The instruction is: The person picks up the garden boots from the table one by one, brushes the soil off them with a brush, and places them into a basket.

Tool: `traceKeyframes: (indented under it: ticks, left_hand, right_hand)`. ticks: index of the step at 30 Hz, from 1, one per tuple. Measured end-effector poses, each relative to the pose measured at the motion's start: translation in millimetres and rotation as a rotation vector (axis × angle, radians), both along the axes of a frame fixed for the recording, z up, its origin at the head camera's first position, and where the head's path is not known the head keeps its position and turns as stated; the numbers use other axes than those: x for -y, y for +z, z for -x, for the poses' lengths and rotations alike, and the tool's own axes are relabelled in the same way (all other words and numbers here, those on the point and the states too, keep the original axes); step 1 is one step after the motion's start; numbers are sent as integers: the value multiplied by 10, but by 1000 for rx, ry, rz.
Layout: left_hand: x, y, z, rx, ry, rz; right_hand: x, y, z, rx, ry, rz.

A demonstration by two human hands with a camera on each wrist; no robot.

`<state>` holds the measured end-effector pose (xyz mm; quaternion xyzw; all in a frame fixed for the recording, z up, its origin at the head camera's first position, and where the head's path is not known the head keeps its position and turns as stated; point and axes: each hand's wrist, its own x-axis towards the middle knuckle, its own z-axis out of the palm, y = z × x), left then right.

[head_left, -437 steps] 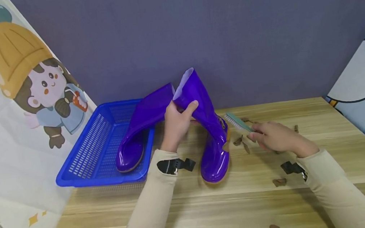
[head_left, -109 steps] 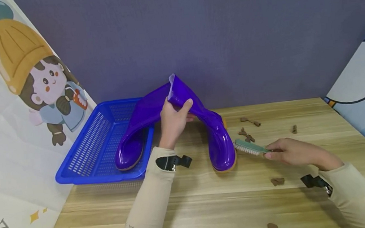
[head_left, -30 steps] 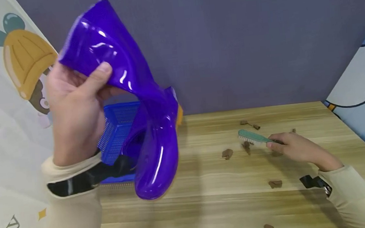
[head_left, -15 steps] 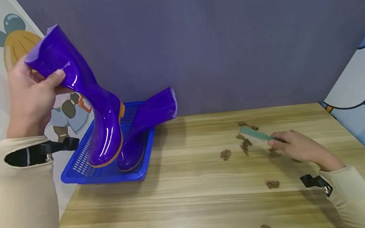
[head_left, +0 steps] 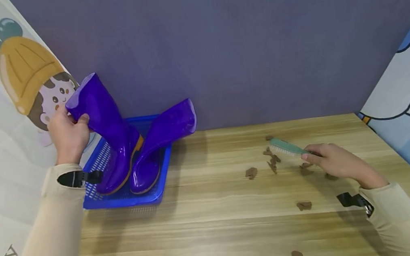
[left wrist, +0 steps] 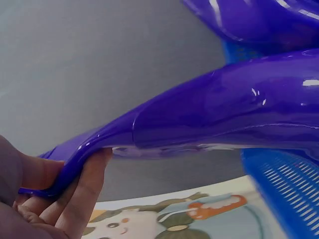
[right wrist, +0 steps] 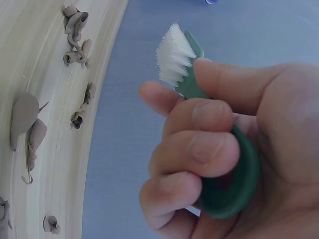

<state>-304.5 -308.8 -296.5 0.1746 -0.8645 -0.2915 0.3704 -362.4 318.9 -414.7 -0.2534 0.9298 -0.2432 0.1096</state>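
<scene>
My left hand (head_left: 68, 134) grips the top edge of a glossy purple rain boot (head_left: 112, 132), its thumb outside the shaft. This boot stands tilted in the left part of a blue plastic basket (head_left: 123, 202). Beside it a second purple rain boot (head_left: 170, 127) has its foot in the basket, its shaft leaning over the right rim. In the left wrist view, fingers curl round the held boot's rim (left wrist: 75, 164). Over the table's right side, my right hand (head_left: 336, 161) holds a green scrubbing brush (head_left: 287, 147) with white bristles; its fingers wrap the looped handle (right wrist: 239, 194).
Several brown, crumpled, mud-like pieces (head_left: 251, 173) lie on the wooden table (head_left: 207, 233), some below the brush. A grey-blue panel (head_left: 238, 52) rises behind the table. A white sheet with a cartoon figure (head_left: 28, 70) stands at the left, close to my left hand.
The left hand has lifted the boot off the table, carried it left and lowered it into the basket beside the other. The right hand has drawn the brush away from the boot, still holding it.
</scene>
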Motion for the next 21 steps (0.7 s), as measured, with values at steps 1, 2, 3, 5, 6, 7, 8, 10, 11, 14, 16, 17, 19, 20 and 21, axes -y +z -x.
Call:
traceKeyframes:
  ticks: [1,2,3,5,6,7,8,10,11,14,16,17,19,20,21]
  left_hand:
    - [-12,-34,3,1,21,30]
    - [-30,-64,4,1,34,41]
    - [-48,-90,5,3,44,48]
    - [-77,-134,18,-3,43,59]
    - [-87,-151,29,-10,40,66]
    - [-96,-166,40,-17,37,69]
    - [-100,-181,52,-26,34,73]
    - [-94,-204,73,-39,34,88]
    - [-91,-214,80,-38,34,93]
    - [-107,-236,94,-8,22,88]
    - [-139,-244,95,22,9,89]
    - [-165,-247,93,41,-3,88]
    - [-223,-250,92,78,-32,100]
    - [-257,-249,91,99,-51,107]
    - [-292,-249,88,121,-72,119]
  right_hand:
    - [-3,4,0,-1,-2,-1]
    - [-9,5,0,-2,-4,-2]
    - [-15,8,1,-3,-7,-3]
    - [-30,11,4,-4,-16,-2]
    - [-39,11,9,-3,-21,-3]
    - [-46,12,14,2,-27,-3]
    - [-54,12,18,1,-34,-3]
    - [-65,13,23,8,-48,-2]
    - [-71,13,27,18,-56,-1]
    - [-103,10,42,33,-86,-6]
    - [-131,9,58,42,-104,-9]
    - [-147,8,69,42,-112,-9]
    - [-177,8,87,44,-127,-9]
    - [-192,8,97,46,-133,-9]
    - [-202,8,105,56,-142,-7]
